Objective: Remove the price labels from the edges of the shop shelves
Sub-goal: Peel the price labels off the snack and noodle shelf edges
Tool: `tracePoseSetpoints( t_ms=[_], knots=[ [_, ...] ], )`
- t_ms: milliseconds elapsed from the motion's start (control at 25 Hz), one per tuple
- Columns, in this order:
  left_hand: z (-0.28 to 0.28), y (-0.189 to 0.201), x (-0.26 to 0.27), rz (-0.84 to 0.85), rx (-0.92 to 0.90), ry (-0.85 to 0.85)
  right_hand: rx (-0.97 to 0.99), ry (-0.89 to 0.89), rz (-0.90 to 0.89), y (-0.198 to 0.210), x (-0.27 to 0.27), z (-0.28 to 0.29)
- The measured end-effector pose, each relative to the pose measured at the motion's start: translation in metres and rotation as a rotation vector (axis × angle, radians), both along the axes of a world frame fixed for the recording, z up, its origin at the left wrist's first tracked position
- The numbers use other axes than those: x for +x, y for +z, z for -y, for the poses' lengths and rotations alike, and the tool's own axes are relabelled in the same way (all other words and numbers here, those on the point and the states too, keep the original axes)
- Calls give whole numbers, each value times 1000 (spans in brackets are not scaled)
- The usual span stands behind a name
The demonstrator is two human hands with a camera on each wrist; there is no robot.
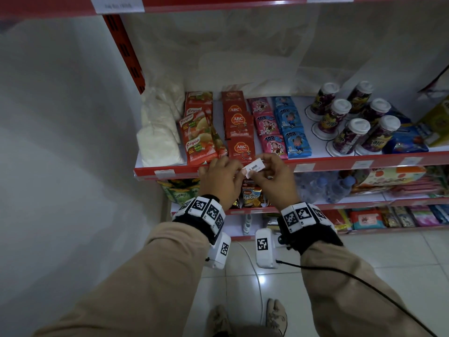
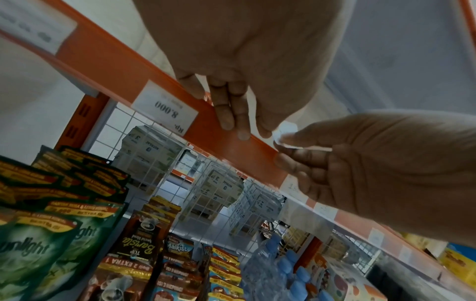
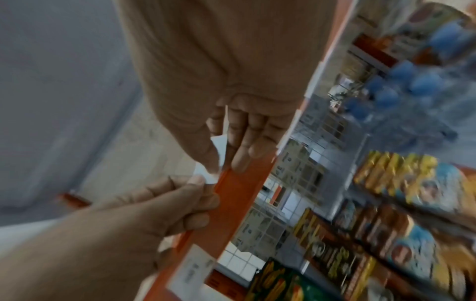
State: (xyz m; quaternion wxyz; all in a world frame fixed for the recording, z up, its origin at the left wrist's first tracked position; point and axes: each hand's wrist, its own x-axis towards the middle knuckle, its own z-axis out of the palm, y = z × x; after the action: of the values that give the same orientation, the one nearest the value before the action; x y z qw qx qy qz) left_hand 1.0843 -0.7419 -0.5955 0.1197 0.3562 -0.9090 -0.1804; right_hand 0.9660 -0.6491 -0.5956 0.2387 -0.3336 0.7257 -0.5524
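Middle shelf (image 1: 315,164): red front edge, white deck. On it, left to right: white powder bags (image 1: 158,139), red soup sachets (image 1: 198,137), dark red sauce sachets (image 1: 239,127), pink and blue drink sachets (image 1: 281,127), lidded cups (image 1: 352,117). The front sauce sachet sits right behind both hands at the edge. Shelf below carries biscuit packs (image 1: 252,197) and water bottles (image 1: 325,188); green pouches (image 1: 177,190) at its left end. White wall (image 1: 60,117) bounds the left side.

Price label (image 1: 254,168): white slip, "2.000" readable, off the rail and lying between the two hands, just in front of the red edge. Right hand (image 1: 274,181) pinches its right end, thumb against curled fingers (image 2: 296,163). Left hand (image 1: 220,180) has thumb and forefinger on the slip's left corner; its other fingers (image 2: 226,114) lie fairly straight along the rail face. The right wrist view shows the slip (image 3: 219,150) bent between the two grips.

More labels still sit in the rail: one at the far left end (image 1: 164,173), several to the right (image 1: 362,164). Left wrist view shows an "8.000" label (image 2: 167,110) just beside the left fingers. Top shelf edge has a large label (image 1: 119,3).
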Motion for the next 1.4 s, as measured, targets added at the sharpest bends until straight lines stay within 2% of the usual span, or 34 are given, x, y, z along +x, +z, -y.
tracePoseSetpoints(
  t_ms=[120,200,400,520,640,880,1240,1400],
  knots=[
    [0,2,3,47,-76,-42,22,41,-445,5,-10,-8],
    [-1,4,4,62,-103,-53,72,65,-592,8,-16,-12],
    [-3,10,6,82,-117,-36,55,-57,-479,5,-22,-7],
    [-2,11,8,55,-88,1,84,-3,-584,0,-19,1],
    [-1,11,7,107,-119,-5,157,9,-656,-3,-17,4],
    [-1,6,9,195,-193,-26,174,19,-711,-5,-12,4],
    [-3,5,7,257,-275,-57,328,133,-978,-1,-14,2],
    [-4,4,8,257,-286,-62,400,156,-1005,0,-13,3]
  ],
)
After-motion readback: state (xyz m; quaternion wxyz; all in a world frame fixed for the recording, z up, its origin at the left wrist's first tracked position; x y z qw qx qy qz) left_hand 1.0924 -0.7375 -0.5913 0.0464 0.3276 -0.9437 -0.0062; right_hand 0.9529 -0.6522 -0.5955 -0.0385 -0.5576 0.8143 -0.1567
